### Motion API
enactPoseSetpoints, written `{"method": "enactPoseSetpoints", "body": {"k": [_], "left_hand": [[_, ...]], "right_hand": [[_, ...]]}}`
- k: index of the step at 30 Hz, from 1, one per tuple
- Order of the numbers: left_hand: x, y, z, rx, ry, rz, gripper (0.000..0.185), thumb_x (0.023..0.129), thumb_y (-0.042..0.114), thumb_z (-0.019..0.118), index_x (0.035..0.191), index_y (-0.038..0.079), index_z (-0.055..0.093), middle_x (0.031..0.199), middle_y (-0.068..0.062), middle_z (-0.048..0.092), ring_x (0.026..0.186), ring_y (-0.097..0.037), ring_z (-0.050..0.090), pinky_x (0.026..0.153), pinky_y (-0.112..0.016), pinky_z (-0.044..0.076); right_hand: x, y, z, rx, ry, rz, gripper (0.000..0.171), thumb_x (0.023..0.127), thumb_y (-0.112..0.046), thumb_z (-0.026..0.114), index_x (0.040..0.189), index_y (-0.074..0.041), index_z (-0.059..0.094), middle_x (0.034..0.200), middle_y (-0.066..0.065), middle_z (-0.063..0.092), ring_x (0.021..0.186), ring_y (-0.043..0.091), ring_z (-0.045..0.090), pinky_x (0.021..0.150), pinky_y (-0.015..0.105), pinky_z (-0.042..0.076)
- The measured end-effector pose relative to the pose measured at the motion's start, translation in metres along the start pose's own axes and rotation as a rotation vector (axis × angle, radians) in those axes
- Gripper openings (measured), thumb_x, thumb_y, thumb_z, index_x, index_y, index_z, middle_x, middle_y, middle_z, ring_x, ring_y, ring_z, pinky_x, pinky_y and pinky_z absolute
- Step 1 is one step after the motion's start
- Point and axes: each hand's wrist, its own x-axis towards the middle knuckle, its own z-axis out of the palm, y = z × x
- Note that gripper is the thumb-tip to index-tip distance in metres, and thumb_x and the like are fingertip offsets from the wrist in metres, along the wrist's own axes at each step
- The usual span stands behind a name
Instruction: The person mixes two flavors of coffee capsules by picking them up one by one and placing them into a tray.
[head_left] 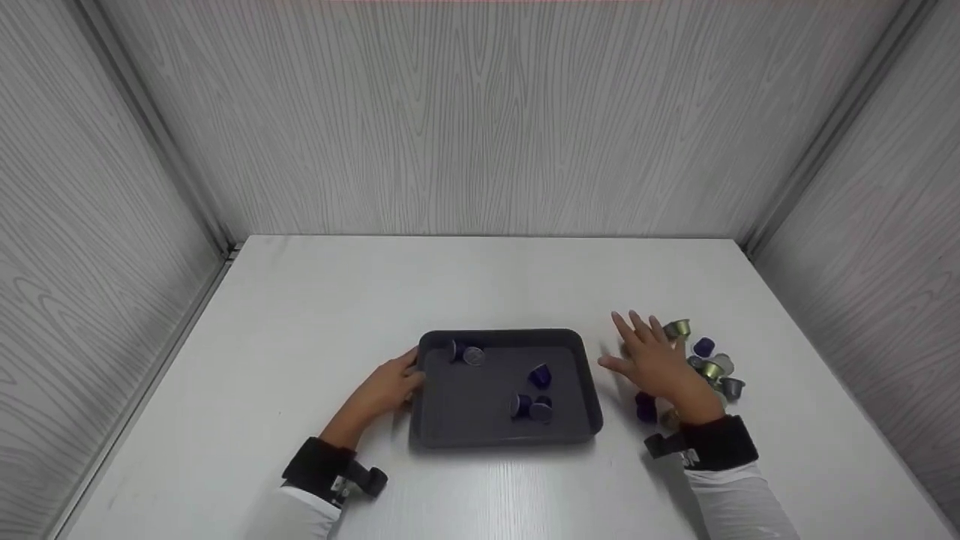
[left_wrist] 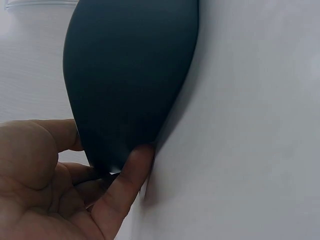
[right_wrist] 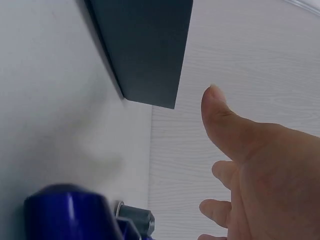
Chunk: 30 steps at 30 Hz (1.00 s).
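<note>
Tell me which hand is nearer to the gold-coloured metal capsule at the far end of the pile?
Right. The right hand hovers open just left of the gold-coloured metal capsule, not touching it. The left hand grips the dark grey plastic tray at its far side.

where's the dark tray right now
In the head view the dark tray sits on the white table near its front middle, between both hands: the left hand grips its left edge, the right hand hovers just right.

Left hand grips tray (four capsules inside).
</note>
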Motion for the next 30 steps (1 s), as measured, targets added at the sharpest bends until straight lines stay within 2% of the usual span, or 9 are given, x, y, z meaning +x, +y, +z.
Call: {"method": "enactPoseSetpoints", "body": {"k": [6, 8, 13, 16, 24, 30], "left_hand": [[0.002, 0.001, -0.002, 0.018, 0.003, -0.002, 0.060, 0.099, 0.020, 0.049, 0.154, 0.006, 0.030, 0.145, -0.020, 0.046, 0.110, -0.028, 0.057, 0.094, -0.045, 0.045], [0.002, 0.001, -0.002, 0.013, 0.001, -0.004, 0.060, 0.099, 0.019, 0.050, 0.154, 0.006, 0.030, 0.144, -0.021, 0.047, 0.109, -0.028, 0.058, 0.091, -0.045, 0.047], [-0.001, 0.000, 0.000, -0.003, -0.014, -0.012, 0.060, 0.100, 0.020, 0.049, 0.154, 0.005, 0.028, 0.141, -0.020, 0.051, 0.097, -0.025, 0.061, 0.085, -0.042, 0.049], [-0.001, 0.001, 0.000, -0.008, -0.017, -0.009, 0.060, 0.100, 0.020, 0.049, 0.154, 0.004, 0.028, 0.140, -0.021, 0.051, 0.097, -0.025, 0.062, 0.084, -0.042, 0.050], [-0.001, 0.000, 0.000, 0.003, -0.011, 0.009, 0.059, 0.100, 0.020, 0.050, 0.154, 0.006, 0.030, 0.143, -0.021, 0.048, 0.106, -0.028, 0.060, 0.091, -0.045, 0.047], [0.000, -0.001, 0.000, 0.016, -0.006, 0.017, 0.060, 0.099, 0.019, 0.050, 0.154, 0.006, 0.030, 0.144, -0.021, 0.047, 0.115, -0.031, 0.057, 0.097, -0.048, 0.043]], "right_hand": [[-0.013, 0.010, -0.004, 0.034, -0.013, -0.021, 0.089, 0.093, -0.064, 0.048, 0.157, -0.009, 0.021, 0.157, 0.026, 0.018, 0.140, 0.052, 0.011, 0.100, 0.077, 0.015], [-0.017, 0.014, -0.005, 0.049, -0.021, -0.039, 0.088, 0.093, -0.063, 0.049, 0.156, -0.008, 0.023, 0.157, 0.027, 0.019, 0.140, 0.053, 0.014, 0.100, 0.074, 0.020], [-0.027, 0.017, -0.008, 0.112, -0.091, -0.052, 0.086, 0.093, -0.059, 0.053, 0.156, -0.009, 0.023, 0.156, 0.029, 0.019, 0.140, 0.052, 0.016, 0.105, 0.067, 0.023], [-0.033, 0.017, -0.012, 0.144, -0.135, -0.047, 0.087, 0.092, -0.057, 0.057, 0.157, -0.011, 0.022, 0.155, 0.030, 0.019, 0.139, 0.052, 0.019, 0.105, 0.066, 0.024], [-0.040, 0.014, -0.021, 0.162, -0.173, -0.103, 0.088, 0.088, -0.038, 0.072, 0.156, -0.009, 0.025, 0.154, 0.026, 0.028, 0.126, 0.049, 0.044, 0.099, 0.060, 0.036], [-0.040, 0.012, -0.020, 0.142, -0.193, -0.110, 0.085, 0.083, -0.026, 0.078, 0.152, -0.005, 0.033, 0.144, 0.029, 0.043, 0.123, 0.048, 0.047, 0.099, 0.058, 0.039]]}}
